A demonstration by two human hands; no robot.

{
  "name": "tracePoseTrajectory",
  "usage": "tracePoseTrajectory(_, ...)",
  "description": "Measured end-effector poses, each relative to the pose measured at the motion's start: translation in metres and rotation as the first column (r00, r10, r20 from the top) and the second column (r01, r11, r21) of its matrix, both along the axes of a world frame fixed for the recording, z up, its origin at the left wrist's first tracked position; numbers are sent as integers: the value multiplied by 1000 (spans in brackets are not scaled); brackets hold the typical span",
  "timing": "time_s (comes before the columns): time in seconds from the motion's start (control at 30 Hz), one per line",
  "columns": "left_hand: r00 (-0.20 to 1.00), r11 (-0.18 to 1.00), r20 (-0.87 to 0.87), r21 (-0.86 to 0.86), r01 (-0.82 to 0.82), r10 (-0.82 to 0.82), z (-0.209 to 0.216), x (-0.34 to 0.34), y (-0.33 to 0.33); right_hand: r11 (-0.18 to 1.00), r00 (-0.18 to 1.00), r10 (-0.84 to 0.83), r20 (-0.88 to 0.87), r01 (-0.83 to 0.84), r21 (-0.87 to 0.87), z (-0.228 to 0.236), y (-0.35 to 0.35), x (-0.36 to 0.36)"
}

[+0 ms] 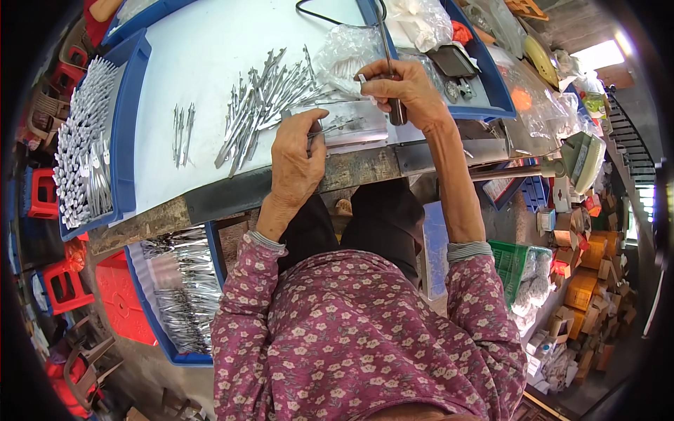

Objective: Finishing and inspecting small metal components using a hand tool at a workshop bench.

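Note:
My right hand (407, 91) is closed round a dark-handled tool (398, 112) with a long thin shaft pointing away from me. A small pale piece shows at its fingertips, too small to name. My left hand (298, 147) is curled over a slim grey metal part (314, 137) at the near edge of the table, its far end partly hidden by the fingers. Between the hands lies a flat shiny metal plate (365, 125) with thin metal pieces on it. Just beyond the left hand, a loose pile of slim metal parts (260, 105) spreads over the white tabletop (203, 49).
Several similar parts (184, 133) lie apart to the left. A blue tray (126, 133) full of metal parts stands farther left; another blue tray (193, 360) is below the table. A clear plastic bag (347, 56) and black cable (302, 8) lie ahead. At right is another blue tray (484, 111).

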State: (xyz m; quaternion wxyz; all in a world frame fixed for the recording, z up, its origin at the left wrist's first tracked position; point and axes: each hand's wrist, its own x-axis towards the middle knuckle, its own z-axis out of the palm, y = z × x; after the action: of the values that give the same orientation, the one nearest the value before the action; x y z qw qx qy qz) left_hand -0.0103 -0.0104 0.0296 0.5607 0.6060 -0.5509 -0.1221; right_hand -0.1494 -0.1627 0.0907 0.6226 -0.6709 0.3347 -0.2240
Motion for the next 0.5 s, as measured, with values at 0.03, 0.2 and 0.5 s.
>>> tracePoseTrajectory(0.03,1000,1000,-11,-8,1,-2,-2,0,-1,1000,1000,-3,1,3,0,0,1,-2)
tracePoseTrajectory(0.2,998,1000,-61,12,6,-6,-2,-2,-3,984,990,42,134,-64,168,3,8,-5)
tracePoseTrajectory(0.5,991,996,-99,11,89,-88,1,0,-4,946,981,148,-123,-177,-273,14,34,-2)
